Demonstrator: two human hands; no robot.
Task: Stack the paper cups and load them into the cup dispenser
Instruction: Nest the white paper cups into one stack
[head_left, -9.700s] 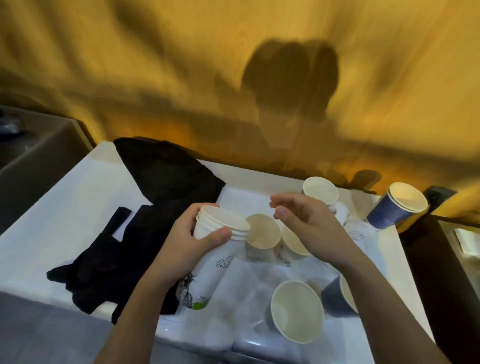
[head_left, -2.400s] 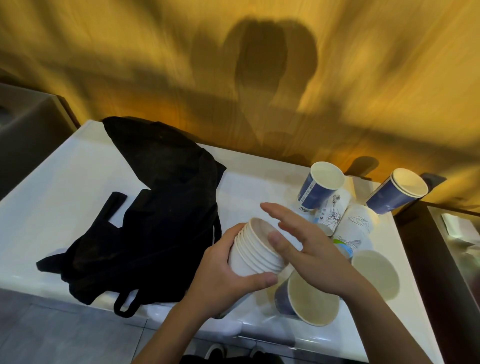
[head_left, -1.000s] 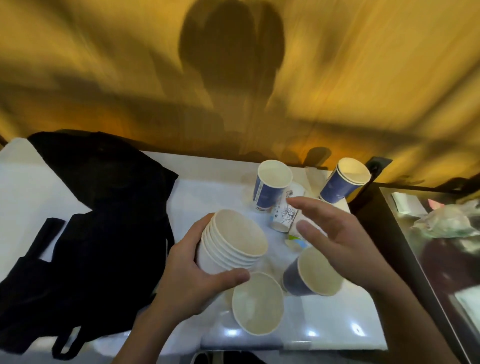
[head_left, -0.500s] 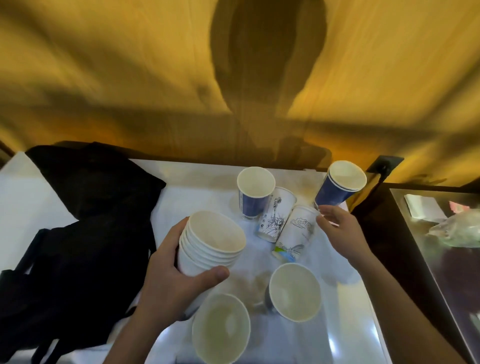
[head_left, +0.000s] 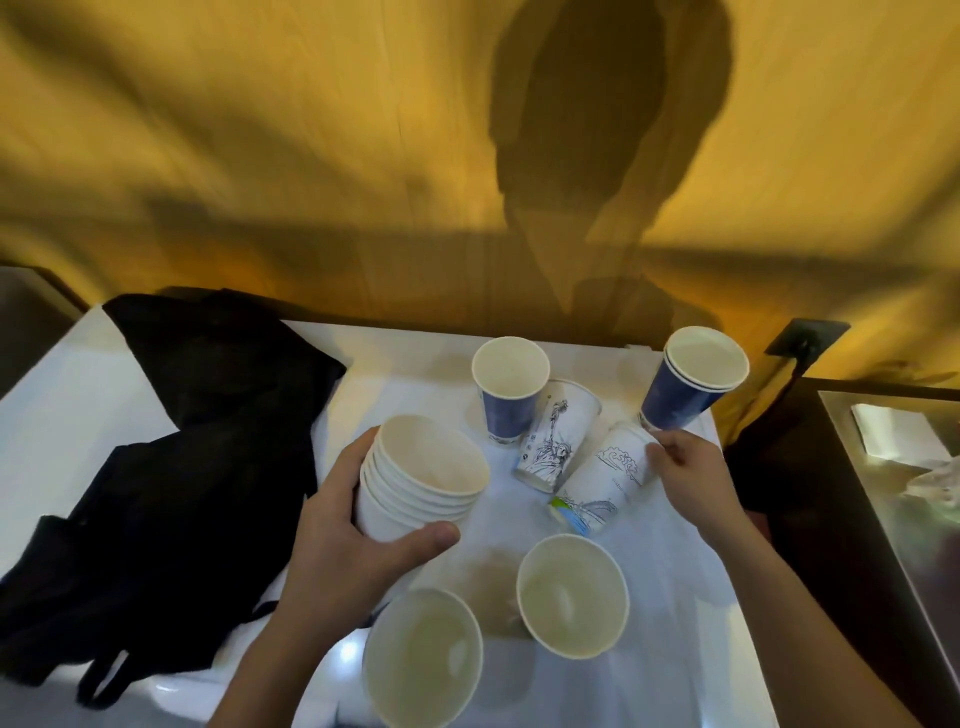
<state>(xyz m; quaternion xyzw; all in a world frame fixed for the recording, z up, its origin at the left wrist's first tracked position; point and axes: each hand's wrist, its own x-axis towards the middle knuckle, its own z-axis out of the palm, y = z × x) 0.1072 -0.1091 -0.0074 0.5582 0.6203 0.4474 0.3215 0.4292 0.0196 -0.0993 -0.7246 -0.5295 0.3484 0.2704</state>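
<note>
Our left hand (head_left: 337, 540) wraps the stack of white cups (head_left: 421, 475), thumb across its near side. Our right hand (head_left: 685, 475) pinches the rim of a tilted printed cup (head_left: 605, 480), which leans away toward the stack, just right of it.

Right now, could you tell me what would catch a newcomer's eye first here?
The left hand grips a nested stack of white cups mid-table. The right hand touches a tipped printed cup on the white table; a black bag sprawls left.
</note>
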